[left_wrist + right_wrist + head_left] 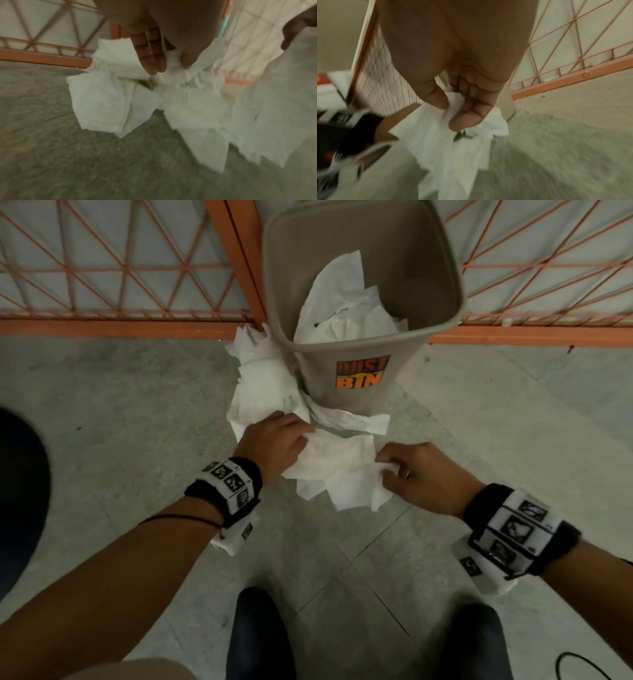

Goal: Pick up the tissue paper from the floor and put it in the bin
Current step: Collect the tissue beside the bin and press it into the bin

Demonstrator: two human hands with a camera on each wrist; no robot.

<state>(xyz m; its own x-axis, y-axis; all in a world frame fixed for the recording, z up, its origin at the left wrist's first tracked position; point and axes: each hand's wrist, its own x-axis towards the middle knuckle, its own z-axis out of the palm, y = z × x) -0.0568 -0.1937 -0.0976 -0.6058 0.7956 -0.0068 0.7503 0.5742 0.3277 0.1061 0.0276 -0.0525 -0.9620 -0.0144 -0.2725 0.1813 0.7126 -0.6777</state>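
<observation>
White tissue paper (339, 467) hangs crumpled between my two hands, just in front of the beige bin (363, 385). My left hand (277, 440) grips its left side; in the left wrist view the thumb and fingers (150, 58) pinch the tissue paper (109, 102) above the floor. My right hand (407, 470) pinches the right corner, and the right wrist view shows thumb and fingers closed on the tissue paper (453, 108). More tissue (263, 385) lies on the floor at the bin's left side, and a strip (349, 421) lies at its foot. The bin holds crumpled tissue (346, 313).
An orange metal grille fence (120, 278) runs behind the bin, with its bottom rail on the grey concrete floor (496, 412). My two dark shoes (260, 635) stand near the lower edge. A thin black cable (579, 666) lies at the bottom right.
</observation>
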